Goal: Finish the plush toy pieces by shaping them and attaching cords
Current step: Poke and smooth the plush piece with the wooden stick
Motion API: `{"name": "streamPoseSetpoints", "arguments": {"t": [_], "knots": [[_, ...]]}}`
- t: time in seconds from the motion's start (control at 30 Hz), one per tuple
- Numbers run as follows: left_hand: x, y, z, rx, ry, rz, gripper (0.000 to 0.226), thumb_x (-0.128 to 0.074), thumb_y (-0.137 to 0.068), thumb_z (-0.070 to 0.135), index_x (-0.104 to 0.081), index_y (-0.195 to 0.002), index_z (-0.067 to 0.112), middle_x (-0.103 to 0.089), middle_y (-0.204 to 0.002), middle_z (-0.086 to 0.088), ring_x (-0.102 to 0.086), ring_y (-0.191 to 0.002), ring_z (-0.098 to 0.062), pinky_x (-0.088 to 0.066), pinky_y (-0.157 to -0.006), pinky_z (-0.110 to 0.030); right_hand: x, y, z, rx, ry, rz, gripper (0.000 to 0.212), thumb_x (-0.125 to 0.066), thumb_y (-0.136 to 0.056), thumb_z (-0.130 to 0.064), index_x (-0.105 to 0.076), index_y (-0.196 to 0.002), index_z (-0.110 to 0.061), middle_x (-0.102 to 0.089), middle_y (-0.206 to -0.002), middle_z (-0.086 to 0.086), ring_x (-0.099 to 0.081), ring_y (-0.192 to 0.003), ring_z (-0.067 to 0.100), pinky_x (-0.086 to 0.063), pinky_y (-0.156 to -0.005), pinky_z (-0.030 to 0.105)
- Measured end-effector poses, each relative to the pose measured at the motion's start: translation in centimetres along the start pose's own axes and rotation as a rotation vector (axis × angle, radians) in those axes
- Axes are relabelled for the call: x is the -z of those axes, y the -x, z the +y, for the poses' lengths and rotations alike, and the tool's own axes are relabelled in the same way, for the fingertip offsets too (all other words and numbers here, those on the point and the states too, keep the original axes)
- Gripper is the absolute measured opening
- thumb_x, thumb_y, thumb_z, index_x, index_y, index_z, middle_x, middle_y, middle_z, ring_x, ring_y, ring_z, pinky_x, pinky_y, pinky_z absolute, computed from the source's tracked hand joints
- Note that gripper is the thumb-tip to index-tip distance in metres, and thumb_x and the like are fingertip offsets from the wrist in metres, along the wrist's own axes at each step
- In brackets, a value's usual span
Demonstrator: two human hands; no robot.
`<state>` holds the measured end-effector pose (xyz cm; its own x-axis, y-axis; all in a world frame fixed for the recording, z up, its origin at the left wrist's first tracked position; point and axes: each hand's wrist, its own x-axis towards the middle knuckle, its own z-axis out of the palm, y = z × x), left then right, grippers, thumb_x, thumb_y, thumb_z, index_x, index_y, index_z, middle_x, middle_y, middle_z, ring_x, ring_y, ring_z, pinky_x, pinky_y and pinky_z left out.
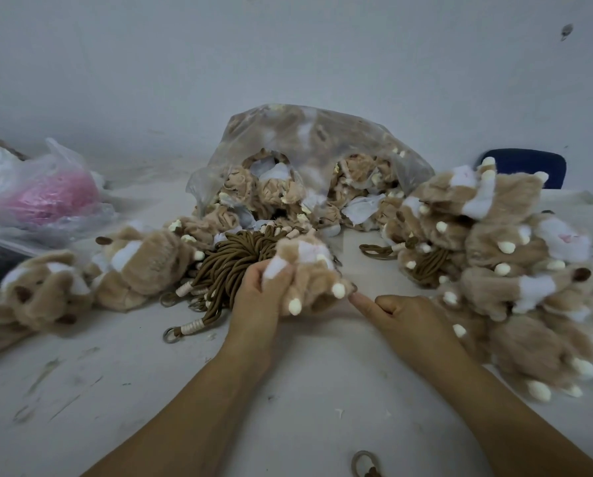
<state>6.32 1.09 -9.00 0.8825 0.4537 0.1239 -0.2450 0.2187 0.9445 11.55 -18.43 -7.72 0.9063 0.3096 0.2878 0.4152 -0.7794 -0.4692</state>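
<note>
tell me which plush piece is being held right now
The tan plush piece at centre: the left hand grips it; others lie untouched in the left pile, right pile or clear bag.

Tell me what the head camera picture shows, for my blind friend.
A person's left-hand grip holds a tan plush toy piece over a white table, while the right-hand grip points its thumb at it. Brown cords and more plush pieces lie around.

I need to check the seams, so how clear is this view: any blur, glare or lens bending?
Head view: dim, even light, no hard shadows or glare, only a faint sheen on the clear bag; the toy in the left hand is soft; the left toy pile and right toy pile are smeared and stretched by the wide lens; seams cannot be read.
</note>
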Motion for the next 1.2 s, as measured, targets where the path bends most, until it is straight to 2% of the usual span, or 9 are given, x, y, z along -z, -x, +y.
{"name": "streamPoseSetpoints", "arguments": {"t": [0.23,0.4,0.57,0.73,0.8,0.93,1.03,1.1,1.2], "knots": [[-0.6,1.1,0.4,-0.232,-0.283,-0.106,0.037,-0.068,-0.074,0.051,-0.058,-0.106,0.033,-0.068,-0.096,0.025,-0.066,-0.086,0.005,-0.049,-0.066,-0.01,-0.1,0.2,0.1,0.02,-0.11,-0.051,0.073,-0.029,-0.068,-0.084,-0.033,-0.055,-0.012,-0.031,-0.046,-0.001,-0.031,-0.047,0.011,-0.027,-0.051,0.032],[-0.7,1.1,0.7,-0.341,-0.389,-0.197,0.027,-0.067,-0.085,0.045,-0.063,-0.106,0.029,-0.071,-0.097,0.018,-0.066,-0.094,0.0,-0.048,-0.078,-0.013,-0.2,0.3,-0.1,0.043,-0.197,-0.083,0.054,-0.048,-0.082,-0.057,-0.06,-0.068,-0.006,-0.056,-0.06,0.01,-0.047,-0.055,0.019,-0.038,-0.054,0.034],[-1.9,1.8,0.2,-0.321,-0.455,-0.261,0.017,-0.048,-0.093,0.045,-0.063,-0.09,0.038,-0.069,-0.084,0.03,-0.064,-0.088,0.011,-0.047,-0.075,-0.008,-0.7,0.5,-1.2,0.023,-0.345,-0.051,0.048,-0.055,-0.088,-0.038,-0.045,-0.051,-0.01,-0.036,-0.045,-0.005,-0.029,-0.043,0.006,-0.022,-0.042,0.022],[-2.0,2.3,0.2,-0.275,-0.31,-0.239,0.037,-0.043,-0.089,0.061,-0.066,-0.092,0.032,-0.072,-0.082,0.025,-0.065,-0.083,0.011,-0.045,-0.067,-0.005,-1.1,0.8,-1.9,-0.006,-0.491,-0.043,0.063,-0.051,-0.082,-0.06,-0.044,-0.056,-0.003,-0.032,-0.047,-0.007,-0.027,-0.045,0.005,-0.02,-0.043,0.02],[-1.8,2.3,0.1,-0.31,-0.281,-0.172,0.041,-0.046,-0.087,0.066,-0.061,-0.105,0.032,-0.072,-0.097,0.016,-0.064,-0.093,0.008,-0.047,-0.073,-0.007,-1.1,0.9,-2.2,0.016,-0.502,-0.031,0.067,-0.045,-0.071,-0.071,-0.048,-0.054,-0.007,-0.032,-0.044,-0.007,-0.029,-0.043,0.005,-0.023,-0.042,0.018],[-1.5,1.9,0.6,-0.456,-0.415,0.07,0.049,-0.061,-0.082,0.046,-0.043,-0.125,0.032,-0.043,-0.127,0.015,-0.046,-0.115,0.011,-0.042,-0.09,-0.007,-0.8,0.7,-1.9,0.051,-0.413,-0.016,0.059,-0.038,-0.068,-0.078,-0.048,-0.047,-0.024,-0.037,-0.04,-0.008,-0.038,-0.042,0.005,-0.03,-0.045,0.017],[-1.3,2.0,0.7,-0.454,-0.466,-0.027,0.061,-0.057,-0.084,0.034,-0.036,-0.141,0.039,-0.035,-0.133,0.032,-0.037,-0.123,0.019,-0.035,-0.094,-0.001,-1.2,0.6,-1.0,0.079,-0.302,-0.029,0.071,-0.03,-0.066,-0.083,-0.063,-0.058,-0.021,-0.05,-0.046,-0.003,-0.045,-0.045,0.007,-0.033,-0.048,0.023],[-1.4,2.1,0.5,-0.355,-0.407,-0.124,0.054,-0.057,-0.083,0.033,-0.04,-0.131,0.052,-0.045,-0.129,0.031,-0.05,-0.113,0.015,-0.045,-0.089,-0.007,-1.3,0.6,-0.6,0.077,-0.29,-0.031,0.077,-0.03,-0.066,-0.084,-0.065,-0.063,-0.016,-0.056,-0.053,0.004,-0.046,-0.046,0.009,-0.036,-0.051,0.032],[-1.4,1.5,0.0,-0.2,-0.191,-0.134,0.041,-0.068,-0.089,0.026,-0.053,-0.126,0.038,-0.063,-0.119,0.009,-0.064,-0.104,-0.004,-0.055,-0.082,-0.021,-1.6,0.5,-0.6,0.092,-0.292,-0.001,0.071,-0.03,-0.065,-0.084,-0.06,-0.059,-0.02,-0.055,-0.052,0.0,-0.049,-0.049,0.01,-0.039,-0.054,0.034]]}}
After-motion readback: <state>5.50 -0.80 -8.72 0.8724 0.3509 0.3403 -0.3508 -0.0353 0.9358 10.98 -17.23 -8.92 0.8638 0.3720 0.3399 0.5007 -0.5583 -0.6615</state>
